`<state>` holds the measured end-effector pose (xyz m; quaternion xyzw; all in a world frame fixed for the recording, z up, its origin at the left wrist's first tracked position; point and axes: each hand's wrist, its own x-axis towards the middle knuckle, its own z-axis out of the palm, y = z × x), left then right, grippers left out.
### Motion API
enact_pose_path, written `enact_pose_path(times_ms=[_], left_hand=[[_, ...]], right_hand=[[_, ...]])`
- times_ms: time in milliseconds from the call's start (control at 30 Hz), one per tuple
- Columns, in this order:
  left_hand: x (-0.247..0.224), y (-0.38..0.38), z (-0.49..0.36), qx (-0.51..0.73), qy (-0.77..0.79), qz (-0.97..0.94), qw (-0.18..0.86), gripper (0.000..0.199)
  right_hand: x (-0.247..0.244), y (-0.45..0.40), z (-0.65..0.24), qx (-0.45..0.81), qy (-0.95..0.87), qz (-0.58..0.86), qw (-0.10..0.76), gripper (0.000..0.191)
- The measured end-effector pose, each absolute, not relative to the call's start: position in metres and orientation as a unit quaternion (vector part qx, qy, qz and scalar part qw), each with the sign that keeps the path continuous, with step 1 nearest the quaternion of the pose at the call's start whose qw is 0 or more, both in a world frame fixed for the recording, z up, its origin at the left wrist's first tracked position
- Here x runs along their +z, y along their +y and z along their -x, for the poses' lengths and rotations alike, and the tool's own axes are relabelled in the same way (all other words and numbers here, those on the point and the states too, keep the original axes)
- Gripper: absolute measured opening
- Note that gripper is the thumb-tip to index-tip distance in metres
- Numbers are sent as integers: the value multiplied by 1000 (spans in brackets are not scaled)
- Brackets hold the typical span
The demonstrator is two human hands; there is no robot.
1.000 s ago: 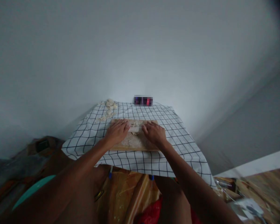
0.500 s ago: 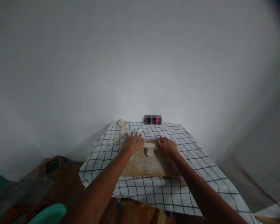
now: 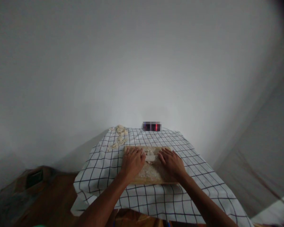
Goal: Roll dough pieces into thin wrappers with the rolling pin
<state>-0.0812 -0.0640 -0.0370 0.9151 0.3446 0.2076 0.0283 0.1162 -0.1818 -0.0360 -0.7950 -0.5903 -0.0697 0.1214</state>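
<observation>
"Over the board [image 3: 153, 177], how do the fingers [image 3: 133, 152] stand?"

"Left hand [image 3: 133, 162], right hand [image 3: 172, 161]: fingers nearly straight, slightly parted, laid over the ends of the pin [image 3: 151, 158], not clenched. The pin lies nearer the board's far edge than its near edge."

"Fault risk?"

"Uneven hand pressure could skew the pin; tacky dough [image 3: 149, 152] could stick to it and tear."

"Axis?"

"Left to right, roughly parallel to the far edge; both tips hidden."

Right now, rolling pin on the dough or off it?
On: the rolling pin lies across the dough, which shows at its far and near sides.
</observation>
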Motion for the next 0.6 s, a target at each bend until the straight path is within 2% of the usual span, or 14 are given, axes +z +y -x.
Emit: enact_pose_path(times_ms=[200,300,467,600], left_hand=[[-15,-41,61,134,359,-923,-15,36],[-18,-20,50,109,373,-921,-20,38],[-26,12,32,95,397,-913,13,45],[-26,21,25,74,409,-909,24,49]], right_hand=[[-17,-154,-121,-41,-527,842,105,58],[-14,-138,-128,-18,-506,858,84,61],[-15,-113,-143,3,-499,859,117,57],[-16,-104,-148,14,-500,859,110,54]])
